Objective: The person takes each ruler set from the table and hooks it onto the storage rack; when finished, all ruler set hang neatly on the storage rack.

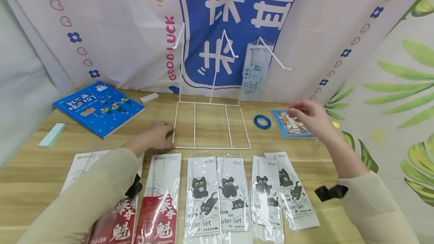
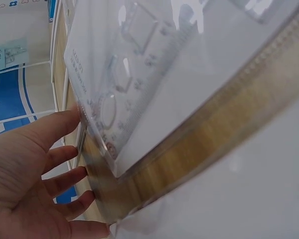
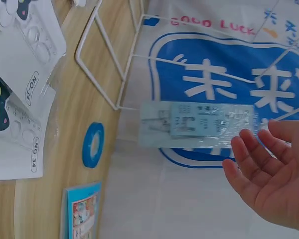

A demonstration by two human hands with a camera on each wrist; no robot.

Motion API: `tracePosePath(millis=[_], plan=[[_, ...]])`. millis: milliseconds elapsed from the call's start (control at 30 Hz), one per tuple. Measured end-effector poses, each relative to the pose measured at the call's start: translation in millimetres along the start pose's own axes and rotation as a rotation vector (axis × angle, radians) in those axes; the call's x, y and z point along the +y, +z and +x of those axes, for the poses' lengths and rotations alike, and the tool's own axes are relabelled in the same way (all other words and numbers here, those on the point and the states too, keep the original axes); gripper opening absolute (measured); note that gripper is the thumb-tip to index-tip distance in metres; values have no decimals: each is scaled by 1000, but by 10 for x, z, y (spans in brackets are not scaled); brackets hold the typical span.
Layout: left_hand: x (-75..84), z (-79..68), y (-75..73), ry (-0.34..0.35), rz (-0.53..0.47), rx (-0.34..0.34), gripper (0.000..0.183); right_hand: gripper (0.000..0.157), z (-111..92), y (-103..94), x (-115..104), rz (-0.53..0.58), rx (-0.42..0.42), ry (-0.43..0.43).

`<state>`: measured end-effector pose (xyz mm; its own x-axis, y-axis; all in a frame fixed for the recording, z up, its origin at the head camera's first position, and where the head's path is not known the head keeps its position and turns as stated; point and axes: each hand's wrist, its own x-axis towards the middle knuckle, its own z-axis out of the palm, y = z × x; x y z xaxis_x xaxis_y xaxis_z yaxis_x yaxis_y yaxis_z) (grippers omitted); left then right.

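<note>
Where printed cloth (image 1: 129, 48) backs the wood-grain table (image 1: 264, 138), left hand (image 1: 156, 136) and right hand (image 1: 310, 118) (fingers loosely apart) flank a wire rack (image 1: 211, 148).

Stationery is laid out like a small shop display, though whether this is a real store cannot be told. Packaged ruler sets (image 1: 202, 199) line a wood-grain table (image 1: 20, 185) before a white wire rack (image 1: 213, 148), one prong bearing a hanging packet (image 1: 252, 72). A "GOOD LUCK" cloth (image 1: 142, 48) and leaf-patterned backdrop (image 1: 396, 86) surround the tabletop.
</note>
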<state>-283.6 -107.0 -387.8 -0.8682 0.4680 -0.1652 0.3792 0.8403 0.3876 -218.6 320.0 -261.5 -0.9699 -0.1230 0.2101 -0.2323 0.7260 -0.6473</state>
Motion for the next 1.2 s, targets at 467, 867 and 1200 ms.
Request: tracePosePath(millis=[467, 867, 1200], plan=[[10, -9, 16, -19, 4, -16, 62, 18, -889, 199, 230, -170, -115, -13], [22, 7, -50, -33, 8, -17, 62, 78, -1152, 622, 691, -258, -258, 157], [18, 7, -32, -22, 12, -14, 62, 108, -1199, 701, 710, -458, -344, 219]])
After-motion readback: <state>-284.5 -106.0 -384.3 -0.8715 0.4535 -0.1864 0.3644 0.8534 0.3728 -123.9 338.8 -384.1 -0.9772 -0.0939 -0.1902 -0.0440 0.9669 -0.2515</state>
